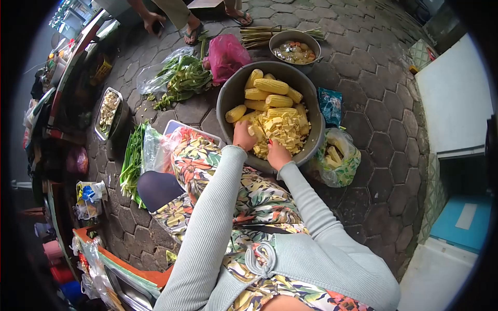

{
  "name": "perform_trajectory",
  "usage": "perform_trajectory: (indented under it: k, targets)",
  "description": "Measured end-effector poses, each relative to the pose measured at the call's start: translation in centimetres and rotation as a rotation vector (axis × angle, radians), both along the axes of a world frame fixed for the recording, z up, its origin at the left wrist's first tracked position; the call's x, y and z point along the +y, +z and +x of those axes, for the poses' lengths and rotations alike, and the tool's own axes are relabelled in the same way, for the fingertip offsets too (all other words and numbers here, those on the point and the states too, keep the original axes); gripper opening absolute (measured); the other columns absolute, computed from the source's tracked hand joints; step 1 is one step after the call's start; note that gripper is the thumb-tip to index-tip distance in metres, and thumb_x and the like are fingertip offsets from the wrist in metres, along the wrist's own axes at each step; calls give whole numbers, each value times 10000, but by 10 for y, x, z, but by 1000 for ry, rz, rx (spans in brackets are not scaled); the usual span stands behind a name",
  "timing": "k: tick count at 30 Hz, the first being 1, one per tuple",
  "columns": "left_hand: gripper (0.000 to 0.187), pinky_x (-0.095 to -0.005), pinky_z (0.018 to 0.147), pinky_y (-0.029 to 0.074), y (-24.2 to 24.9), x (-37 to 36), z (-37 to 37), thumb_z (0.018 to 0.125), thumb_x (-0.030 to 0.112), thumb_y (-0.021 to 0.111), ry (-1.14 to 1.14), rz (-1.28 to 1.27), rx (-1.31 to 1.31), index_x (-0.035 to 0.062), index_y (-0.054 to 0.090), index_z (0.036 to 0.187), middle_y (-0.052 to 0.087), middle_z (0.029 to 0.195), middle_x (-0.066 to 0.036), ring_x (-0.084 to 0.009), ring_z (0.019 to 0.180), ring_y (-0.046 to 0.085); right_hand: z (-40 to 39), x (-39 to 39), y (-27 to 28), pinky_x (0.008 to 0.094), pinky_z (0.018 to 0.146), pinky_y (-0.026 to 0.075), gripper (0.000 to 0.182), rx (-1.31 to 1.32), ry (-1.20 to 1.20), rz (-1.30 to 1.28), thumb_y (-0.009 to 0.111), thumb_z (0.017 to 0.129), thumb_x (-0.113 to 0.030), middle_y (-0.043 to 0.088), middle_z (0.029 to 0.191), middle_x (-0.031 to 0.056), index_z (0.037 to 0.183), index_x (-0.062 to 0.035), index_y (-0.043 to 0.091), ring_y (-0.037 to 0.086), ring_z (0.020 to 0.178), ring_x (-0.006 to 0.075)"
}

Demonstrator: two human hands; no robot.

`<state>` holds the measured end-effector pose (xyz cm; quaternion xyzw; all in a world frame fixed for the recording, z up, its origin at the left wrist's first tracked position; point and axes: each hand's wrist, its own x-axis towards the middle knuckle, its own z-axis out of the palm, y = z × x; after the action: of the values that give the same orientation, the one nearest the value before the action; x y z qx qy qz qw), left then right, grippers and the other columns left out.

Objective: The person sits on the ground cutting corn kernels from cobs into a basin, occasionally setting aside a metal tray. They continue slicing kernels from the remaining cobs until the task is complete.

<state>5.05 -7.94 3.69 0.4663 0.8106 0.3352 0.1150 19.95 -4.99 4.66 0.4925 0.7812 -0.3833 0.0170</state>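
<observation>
While the person is sitting low over the paved floor [363, 109], both arms are reaching forward into the big grey basin [228, 96] set right in front of the knees, near enough that neither arm is stretching. The left hand [244, 136] is curling closed on a pale piece from the cut corn pieces [282, 129], at the near left edge of the heap. The right hand [278, 154] is pressing down into the same heap by the near rim; its fingers are buried, so I cannot tell whether it is gripping anything. Whole corn cobs [271, 85] are lying at the far side of the basin, apart from the chopped heap, which is keeping uncut and cut stock separate within one vessel. A plastic bag with cob scraps [338, 158] is sitting just beside the basin's right wall, likely for handy discarding. Beyond, a smaller bowl [295, 47], a pink bag [228, 54] and bagged green vegetables [181, 78] are lying on the paving, near another person's sandalled feet [193, 31].
</observation>
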Motion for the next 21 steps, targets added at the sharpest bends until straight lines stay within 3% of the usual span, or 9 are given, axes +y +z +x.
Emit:
perform_trajectory:
  k: [6,9,17,21]
  targets:
    - [274,-322,612,453,-12,4,-7,547,113,700,99,-54,12,-18,584,757,572,663,-149,-278,647,570,-7,-6,6,477,619,431,240,84,-10,131,399,842,-262,578,726,210,901,-34,438,562,697,388]
    - [273,-307,601,459,-11,4,-7,550,134,720,124,-80,-88,-29,595,730,595,671,-152,-263,633,590,-9,-2,6,477,616,430,237,26,38,121,411,838,-261,577,713,208,907,-35,436,562,700,383]
    - [185,-301,520,436,-5,6,-4,540,49,682,12,-37,-85,-23,590,682,552,588,-163,-249,526,556,-19,18,-16,464,676,431,257,-29,128,27,407,842,-253,575,807,225,950,-24,453,559,780,376]
    - [176,-306,519,434,-6,5,-6,535,48,683,20,-42,-97,-22,583,662,537,581,-172,-259,528,554,-15,13,4,449,711,430,252,-123,173,-6,398,847,-236,574,867,221,965,-21,455,555,839,362]
